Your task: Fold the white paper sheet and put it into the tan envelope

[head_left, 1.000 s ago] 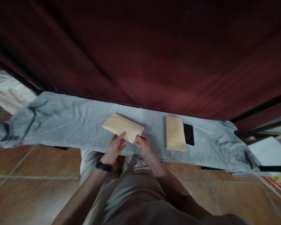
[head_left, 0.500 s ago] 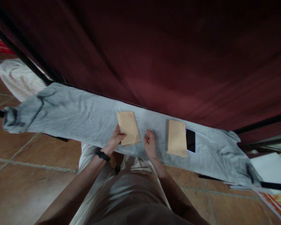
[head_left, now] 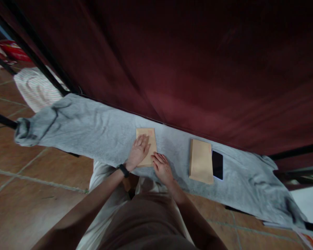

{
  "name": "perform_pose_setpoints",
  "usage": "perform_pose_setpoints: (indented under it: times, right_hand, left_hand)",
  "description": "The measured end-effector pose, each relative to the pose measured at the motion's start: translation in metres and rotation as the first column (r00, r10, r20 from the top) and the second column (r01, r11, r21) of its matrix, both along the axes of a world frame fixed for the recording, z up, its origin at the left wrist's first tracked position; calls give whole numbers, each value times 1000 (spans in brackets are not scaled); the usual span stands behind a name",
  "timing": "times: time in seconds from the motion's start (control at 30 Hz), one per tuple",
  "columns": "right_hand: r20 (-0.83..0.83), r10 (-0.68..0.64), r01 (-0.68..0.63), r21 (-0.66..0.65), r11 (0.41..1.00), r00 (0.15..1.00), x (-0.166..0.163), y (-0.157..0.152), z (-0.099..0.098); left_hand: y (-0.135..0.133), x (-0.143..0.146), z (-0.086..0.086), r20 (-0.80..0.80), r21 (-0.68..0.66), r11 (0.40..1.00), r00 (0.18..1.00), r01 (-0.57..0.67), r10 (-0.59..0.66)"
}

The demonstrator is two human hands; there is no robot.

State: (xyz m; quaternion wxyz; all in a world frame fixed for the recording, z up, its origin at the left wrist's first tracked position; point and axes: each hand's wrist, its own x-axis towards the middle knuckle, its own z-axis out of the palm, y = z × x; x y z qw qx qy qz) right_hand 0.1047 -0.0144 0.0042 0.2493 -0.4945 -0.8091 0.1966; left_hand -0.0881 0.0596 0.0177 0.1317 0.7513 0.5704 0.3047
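A tan envelope [head_left: 148,137] lies flat on a grey cloth [head_left: 94,132] spread along a narrow surface. My left hand [head_left: 138,150], with a black wristband, rests flat on the envelope with its fingers stretched out. My right hand [head_left: 161,167] lies just right of the envelope's near corner, fingers extended and touching its edge. A second tan envelope [head_left: 200,160] sits further right on the cloth, with a black phone [head_left: 217,164] beside it.
A dark red curtain [head_left: 187,69] hangs close behind the cloth. Black metal bars [head_left: 41,69] cross at the left. A striped fabric [head_left: 33,86] lies on the tiled floor [head_left: 28,180] at the left; white sheets [head_left: 309,205] lie at the right.
The envelope, held tilted in both hands a second ago, now lies flat and square on the cloth. My left hand has moved on top of it and flattened; my right hand came back to its edge.
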Motion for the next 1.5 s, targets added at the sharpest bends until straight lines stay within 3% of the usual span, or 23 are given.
perform_pose_setpoints:
  times: [0.27, 0.4, 0.6, 0.97, 1.2, 1.5]
  right_hand:
    - [37, -22, 19, 78, 997, 999, -1, 1, -2]
    - [54, -25, 20, 97, 995, 998, -2, 1, -3]
    - [51, -37, 32, 104, 994, 998, -2, 1, -1]
    - [-90, -29, 37, 81, 996, 995, -1, 4, -4]
    - [-205, -60, 66, 25, 998, 977, 1, 4, -9]
    - [-180, -36, 46, 51, 998, 983, 6, -1, -10]
  left_hand:
    - [57, 2, -9, -278, -97, 990, 953, 102, -125]
    - [60, -1, -13, -387, -87, 989, 911, 117, -141]
    - [53, -3, -16, -396, -61, 972, 889, 226, -231]
    - [4, 3, -22, -347, -76, 930, 864, 361, -364]
    - [-41, 1, -27, -343, -58, 932, 869, 358, -355]
    - [-88, -15, -27, -240, -30, 961, 931, 275, -274]
